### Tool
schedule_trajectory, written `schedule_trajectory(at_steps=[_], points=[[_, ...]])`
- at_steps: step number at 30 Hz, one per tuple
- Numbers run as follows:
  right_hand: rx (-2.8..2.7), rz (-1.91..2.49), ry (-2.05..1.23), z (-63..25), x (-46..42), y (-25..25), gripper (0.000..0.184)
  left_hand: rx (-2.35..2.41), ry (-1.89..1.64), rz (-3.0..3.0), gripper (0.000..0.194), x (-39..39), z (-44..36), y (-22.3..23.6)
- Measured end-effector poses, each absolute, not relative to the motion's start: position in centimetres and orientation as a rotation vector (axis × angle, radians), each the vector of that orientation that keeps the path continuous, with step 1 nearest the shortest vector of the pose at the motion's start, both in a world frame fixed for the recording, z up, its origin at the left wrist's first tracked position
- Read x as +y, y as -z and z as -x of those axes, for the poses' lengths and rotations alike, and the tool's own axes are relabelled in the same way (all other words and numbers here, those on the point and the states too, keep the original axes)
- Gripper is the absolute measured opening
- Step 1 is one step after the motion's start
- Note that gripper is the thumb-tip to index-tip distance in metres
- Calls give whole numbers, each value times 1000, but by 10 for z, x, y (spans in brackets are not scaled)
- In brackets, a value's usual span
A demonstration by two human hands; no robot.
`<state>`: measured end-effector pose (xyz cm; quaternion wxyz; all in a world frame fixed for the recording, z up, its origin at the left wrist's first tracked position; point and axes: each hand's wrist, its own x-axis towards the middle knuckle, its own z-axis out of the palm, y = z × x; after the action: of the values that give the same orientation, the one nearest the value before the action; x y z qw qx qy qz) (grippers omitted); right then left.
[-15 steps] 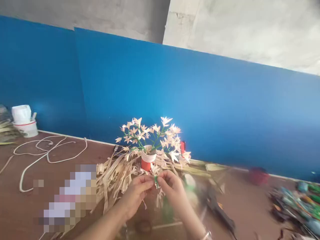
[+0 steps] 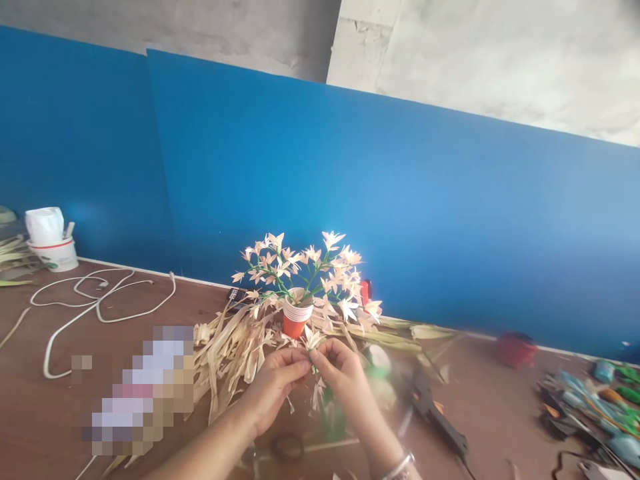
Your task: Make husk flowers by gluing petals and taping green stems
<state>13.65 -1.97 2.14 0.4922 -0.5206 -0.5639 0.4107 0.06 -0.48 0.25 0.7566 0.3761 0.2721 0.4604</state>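
head view: compared with a moment ago, the pale flower shows more plainly above the fingertips, and less green shows at its stem. the left hand and right hand pinch that stem, thumbs against fingers, so it looks steadied from both sides. the orange cup of blossoms is at twelve o'clock just beyond, dry strips at ten, a black tool at four. brown tabletop shows past the tool; its back edge follows the blue panel.
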Motion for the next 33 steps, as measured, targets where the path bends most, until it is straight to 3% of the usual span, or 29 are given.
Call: schedule_trajectory(at_steps=[15, 26, 33], points=[[-1408, 1279, -894, -133, -20, -18, 20, 734, -1164, -1090, 12, -6, -2, -2], [-1524, 1369, -337, -132, -24, -24, 5, 939, -1211, -1097, 17, -5, -3, -2], [-1448, 1384, -507, -130, -24, -24, 11, 914, -1218, -1082, 16, -7, -5, -3]])
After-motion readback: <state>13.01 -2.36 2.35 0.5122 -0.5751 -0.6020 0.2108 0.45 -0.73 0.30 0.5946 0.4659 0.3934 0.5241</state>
